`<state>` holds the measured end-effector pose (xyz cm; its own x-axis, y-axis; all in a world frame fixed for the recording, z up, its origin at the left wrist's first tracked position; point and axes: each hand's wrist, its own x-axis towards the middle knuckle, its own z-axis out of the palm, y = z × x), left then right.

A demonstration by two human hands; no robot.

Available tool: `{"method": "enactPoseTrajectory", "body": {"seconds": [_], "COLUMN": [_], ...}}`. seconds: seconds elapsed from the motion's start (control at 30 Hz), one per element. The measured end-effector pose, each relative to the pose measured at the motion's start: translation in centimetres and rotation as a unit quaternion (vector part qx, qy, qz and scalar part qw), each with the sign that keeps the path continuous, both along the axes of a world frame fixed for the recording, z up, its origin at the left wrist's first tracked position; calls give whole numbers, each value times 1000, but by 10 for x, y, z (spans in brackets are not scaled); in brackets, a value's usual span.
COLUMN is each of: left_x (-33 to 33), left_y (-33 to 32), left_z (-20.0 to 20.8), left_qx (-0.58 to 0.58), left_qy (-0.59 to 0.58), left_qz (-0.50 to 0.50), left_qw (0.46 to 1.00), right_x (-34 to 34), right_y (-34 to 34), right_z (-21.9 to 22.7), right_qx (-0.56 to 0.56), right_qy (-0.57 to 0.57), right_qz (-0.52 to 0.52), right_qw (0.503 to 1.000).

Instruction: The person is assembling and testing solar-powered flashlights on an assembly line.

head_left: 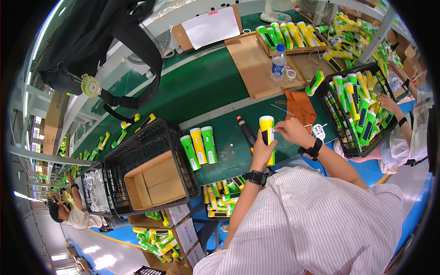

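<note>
My left hand (263,150) is wrapped round a yellow flashlight (266,123) with a white head and a dark panel, held upright over the green table. Against its right side, my right hand (293,132) has its fingertips pinched together; what lies between them is too small to make out. Left of my hands lies a black screwdriver-like tool (246,131) with an orange tip. Farther left, a green flashlight (190,153), a yellow flashlight (198,145) and another green flashlight (209,145) lie side by side.
A black crate (331,110) full of flashlights stands at right, with another person's hand (388,103) in it. An orange cloth (300,108) and a water bottle (278,64) are beyond my hands. At left, a black crate (120,160) holds an open carton (156,179). A black bag (91,41) hangs upper left.
</note>
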<state>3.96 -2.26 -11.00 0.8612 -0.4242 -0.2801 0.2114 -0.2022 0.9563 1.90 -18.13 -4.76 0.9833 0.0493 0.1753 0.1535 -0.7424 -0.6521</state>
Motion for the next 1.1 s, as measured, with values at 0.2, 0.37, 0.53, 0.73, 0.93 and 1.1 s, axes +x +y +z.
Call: {"method": "enactPoseTrajectory", "body": {"seconds": [0.2, 0.37, 0.53, 0.73, 0.93, 1.1], "left_x": [-5, -2, 9, 40, 28, 20], "left_y": [-1, 5, 17, 80, 73, 67], "left_z": [8, 2, 24, 11, 85, 105], "left_qx": [119, 82, -16, -51, -325, -378], "left_qy": [-129, -97, -59, -42, 165, 154], "left_qz": [-7, -12, -33, 168, 160, 153], "left_qw": [984, 992, 998, 984, 917, 900], "right_x": [-2, -6, -2, 6, 5, -16], "right_y": [3, 7, 10, -24, -7, 56], "right_z": [2, -5, 7, 22, 31, 84], "right_qx": [-67, -12, 35, 26, -60, 56], "right_qy": [20, -20, -49, -55, -57, 25], "right_qz": [24, 12, 5, -63, 6, 95], "right_qw": [997, 1000, 998, 996, 997, 994]}}
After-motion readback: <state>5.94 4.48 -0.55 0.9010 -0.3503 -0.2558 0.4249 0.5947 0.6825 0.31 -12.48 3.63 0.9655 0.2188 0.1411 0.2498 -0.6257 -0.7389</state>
